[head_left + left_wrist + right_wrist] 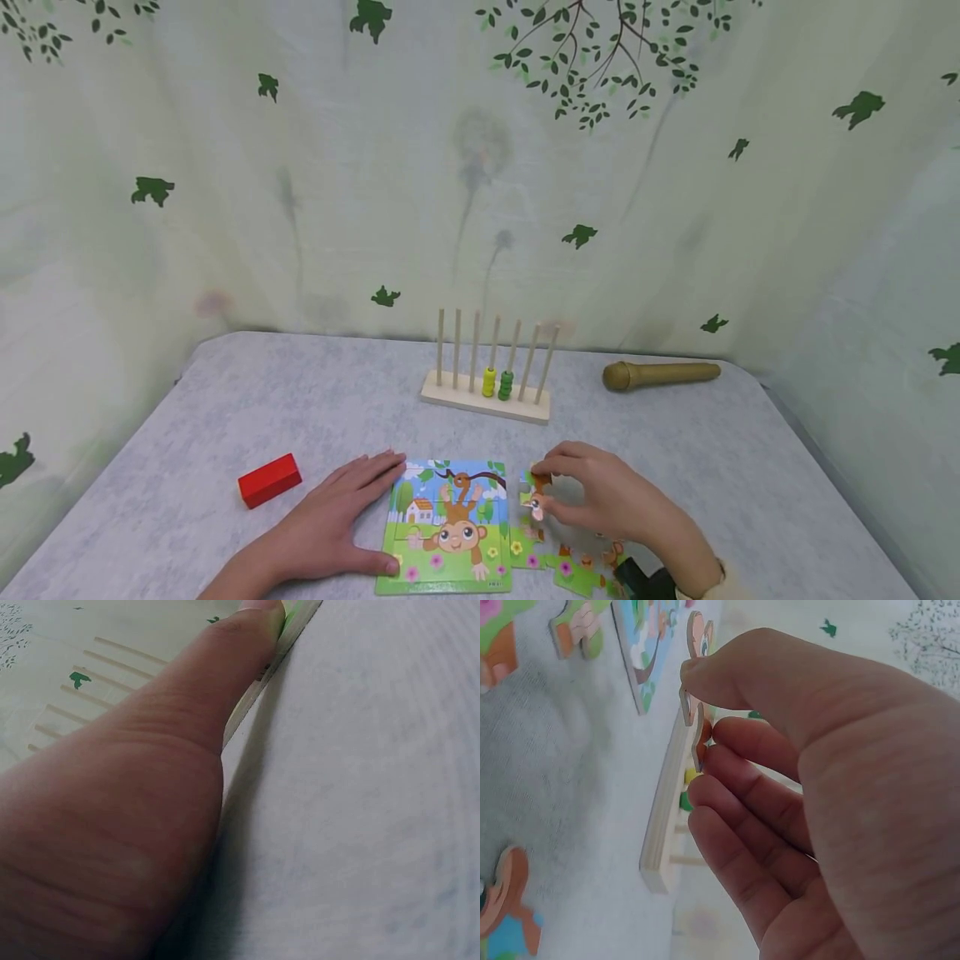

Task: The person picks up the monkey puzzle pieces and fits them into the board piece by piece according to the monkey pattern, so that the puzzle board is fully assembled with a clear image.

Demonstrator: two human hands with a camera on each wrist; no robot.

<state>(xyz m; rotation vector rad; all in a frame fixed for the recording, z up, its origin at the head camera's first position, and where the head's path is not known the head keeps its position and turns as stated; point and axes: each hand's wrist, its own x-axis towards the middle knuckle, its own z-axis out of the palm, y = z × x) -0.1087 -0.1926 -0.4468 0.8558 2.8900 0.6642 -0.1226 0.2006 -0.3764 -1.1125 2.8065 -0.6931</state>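
Observation:
A finished-looking monkey puzzle [450, 521] lies flat at the near middle of the table. My left hand [322, 529] rests against its left side, fingers stretched towards the top left corner and thumb on the lower left edge. In the left wrist view the thumb [202, 675] touches the board's rim. Between thumb and fingertips, my right hand [611, 492] pinches a puzzle piece [701, 742] with brown and pale parts, held on edge in the right wrist view. Below that hand lie several other puzzle pieces [573, 577], partly hidden by the hand and wrist.
A wooden peg stand [480, 403] with yellow beads [489, 382] and green beads [506, 386] stands behind the puzzle. To the left lies a red block [270, 481]. A brown wooden stick with a rounded end [660, 375] lies at the back right. A patterned curtain hangs behind the table.

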